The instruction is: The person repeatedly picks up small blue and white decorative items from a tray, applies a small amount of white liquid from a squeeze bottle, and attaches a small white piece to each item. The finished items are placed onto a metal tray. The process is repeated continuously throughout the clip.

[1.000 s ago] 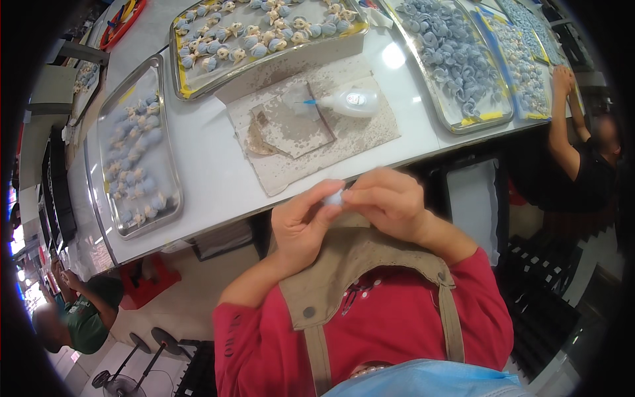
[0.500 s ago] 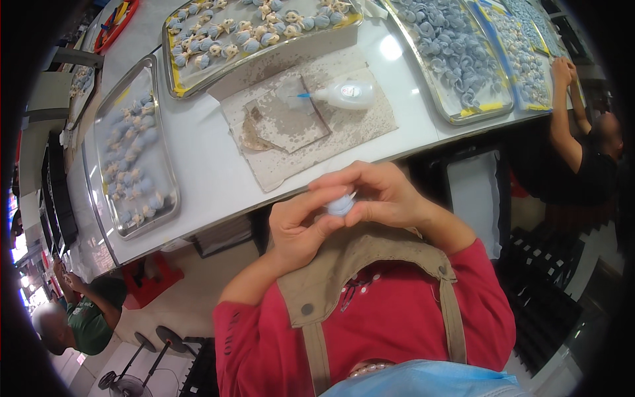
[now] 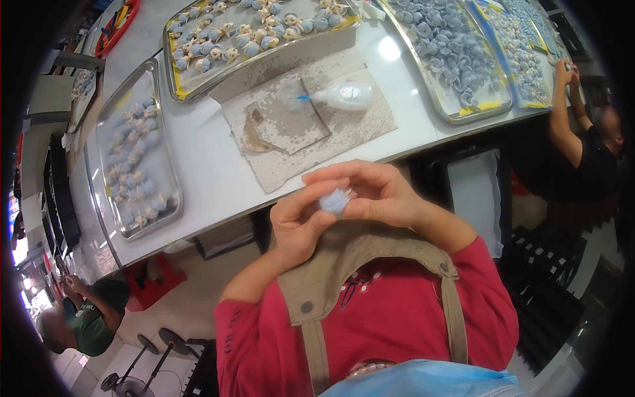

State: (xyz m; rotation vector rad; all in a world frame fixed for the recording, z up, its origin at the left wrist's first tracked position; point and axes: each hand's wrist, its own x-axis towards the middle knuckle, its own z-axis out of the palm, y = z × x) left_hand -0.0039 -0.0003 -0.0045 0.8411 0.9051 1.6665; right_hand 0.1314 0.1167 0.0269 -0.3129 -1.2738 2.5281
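A small pale blue and white figurine piece [image 3: 335,200] is pinched between my two hands, in front of the table's near edge. My left hand [image 3: 299,221] grips it from the left with thumb and fingers. From the right, my right hand [image 3: 380,193] closes on it, its thumb at the piece's lower side and its fingers arched over the top. Beyond the hands, a clear squeeze bottle [image 3: 350,96] with a blue needle tip lies on its side on a stained cardboard sheet [image 3: 284,169]. The fingers hide part of the piece.
Metal trays of blue-and-cream pieces stand at the left [image 3: 173,215] and back [image 3: 182,92]. Another tray [image 3: 456,119] at the right holds many blue shell-like parts. Co-workers sit at far right [image 3: 569,149] and lower left [image 3: 96,317]. A red stool [image 3: 155,281] stands below the table.
The piece has turned and shifted slightly left in my fingers, showing more of its pale blue side. My right fingers have moved a little left over it.
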